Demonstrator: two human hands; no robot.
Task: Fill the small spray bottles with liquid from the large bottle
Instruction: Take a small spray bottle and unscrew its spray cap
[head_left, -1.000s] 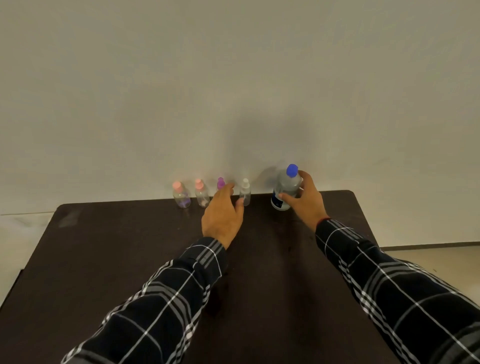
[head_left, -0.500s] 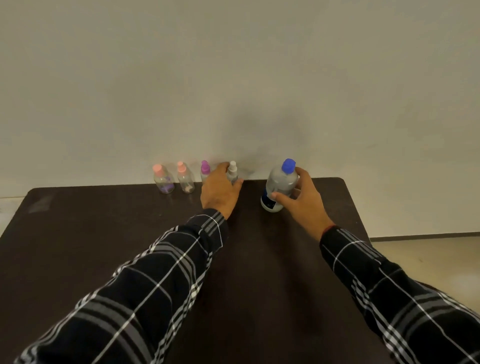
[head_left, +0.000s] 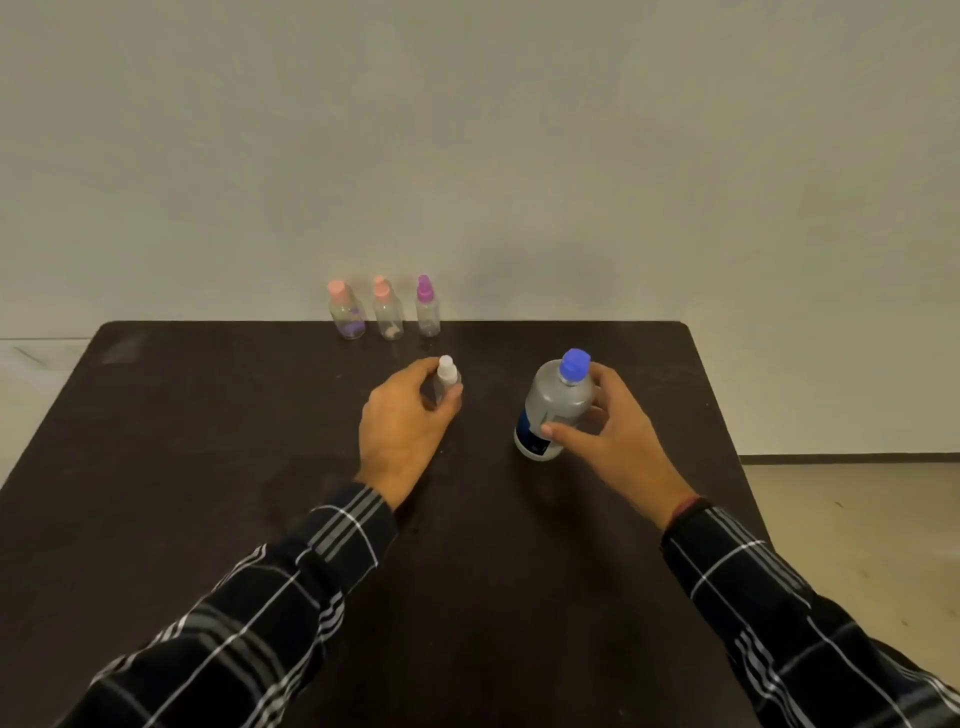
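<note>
Head view: the white-capped bottle (head_left: 447, 378) sits in the left hand (head_left: 405, 423), pinched between the thumb and curled fingers, out over the middle of the tabletop (head_left: 208, 467). To its right, well apart, the right hand (head_left: 621, 434) grasps the large bottle (head_left: 555, 410), with the thumb across the near side just above the label and the fingers wrapped round the far side up to the shoulder. The bottle's base is low against the tabletop; whether it rests there is unclear.

The white-capped bottle is small and clear with a white spray top, upright, its lower body hidden by the fingers. The large bottle is clear plastic with a blue cap (head_left: 574, 365) and a dark label near the base, and it leans with the cap toward the right.

At the far edge stand three more small clear bottles in a row: a pink-capped bottle (head_left: 345, 317), a second pink-capped bottle (head_left: 387, 314) and a purple-capped bottle (head_left: 427, 310).

Both arms reach forward in dark plaid sleeves (head_left: 291, 587), backs of the hands facing up. A red band (head_left: 684, 506) shows at the right wrist.
</note>
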